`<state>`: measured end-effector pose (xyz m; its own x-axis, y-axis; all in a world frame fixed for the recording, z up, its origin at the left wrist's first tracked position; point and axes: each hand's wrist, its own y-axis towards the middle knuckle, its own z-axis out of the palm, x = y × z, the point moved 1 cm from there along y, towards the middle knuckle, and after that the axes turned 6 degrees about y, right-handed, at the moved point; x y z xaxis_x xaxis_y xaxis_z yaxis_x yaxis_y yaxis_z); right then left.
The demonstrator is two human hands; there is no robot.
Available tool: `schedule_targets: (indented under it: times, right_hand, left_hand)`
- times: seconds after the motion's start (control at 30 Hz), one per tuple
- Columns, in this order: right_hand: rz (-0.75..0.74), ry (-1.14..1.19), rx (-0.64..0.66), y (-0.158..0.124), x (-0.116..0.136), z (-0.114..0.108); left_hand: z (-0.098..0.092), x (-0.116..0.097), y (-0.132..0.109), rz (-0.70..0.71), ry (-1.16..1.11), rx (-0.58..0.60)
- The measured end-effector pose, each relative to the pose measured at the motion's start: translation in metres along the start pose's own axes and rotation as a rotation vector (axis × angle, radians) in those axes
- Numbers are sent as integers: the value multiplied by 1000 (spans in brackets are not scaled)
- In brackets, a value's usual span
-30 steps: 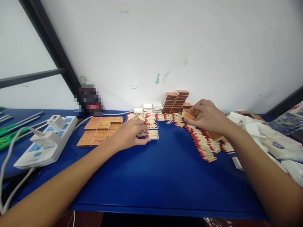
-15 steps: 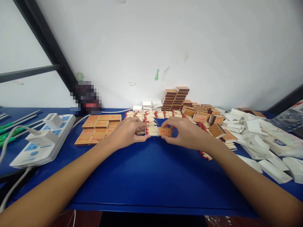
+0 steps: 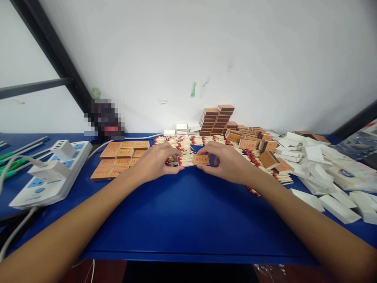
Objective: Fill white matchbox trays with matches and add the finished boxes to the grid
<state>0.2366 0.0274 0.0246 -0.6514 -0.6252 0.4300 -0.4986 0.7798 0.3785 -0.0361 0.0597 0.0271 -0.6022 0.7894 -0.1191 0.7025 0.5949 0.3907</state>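
Note:
My left hand (image 3: 165,158) pinches the left end of a white matchbox tray (image 3: 185,160) filled with red-tipped matches. My right hand (image 3: 219,160) grips an orange matchbox sleeve (image 3: 201,159) with red lettering between thumb and fingers. The tray's right end meets the sleeve's left opening; how far it reaches inside is hidden. Behind both hands lie loose matches (image 3: 184,144) in rows. Left of my left hand, orange matchboxes (image 3: 120,153) lie flat in a block, partly covered by my forearm.
Stacked matchbox sleeves (image 3: 216,120) stand against the wall, with scattered ones (image 3: 249,144) to their right. White trays (image 3: 318,169) are heaped at the right beside a plastic packet (image 3: 350,171). A white power strip (image 3: 55,177) with plugs and cords lies left on the blue table (image 3: 188,220).
The tray and the sleeve have come closer together, and the sleeve now covers the tray's right end. The whole view has shifted slightly.

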Motion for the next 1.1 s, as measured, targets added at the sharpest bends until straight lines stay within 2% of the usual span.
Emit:
schedule_targets:
  times: [0.23, 0.4, 0.5, 0.7, 1.1]
  right_hand:
    - [-33, 25, -48, 0, 0, 2]
    - [-12, 107, -17, 0, -4, 3]
    - [16, 156, -4, 1, -8, 4]
    - [21, 164, -5, 1, -7, 2]
    - [-33, 186, -95, 0, -15, 5]
  left_hand:
    - [0, 3, 0, -16, -17, 31]
    - [3, 8, -1, -13, -92, 16]
    - [2, 5, -1, -23, -117, 15]
    - [-3, -4, 2, 45, -127, 94]
    - [0, 0, -1, -5, -105, 33]
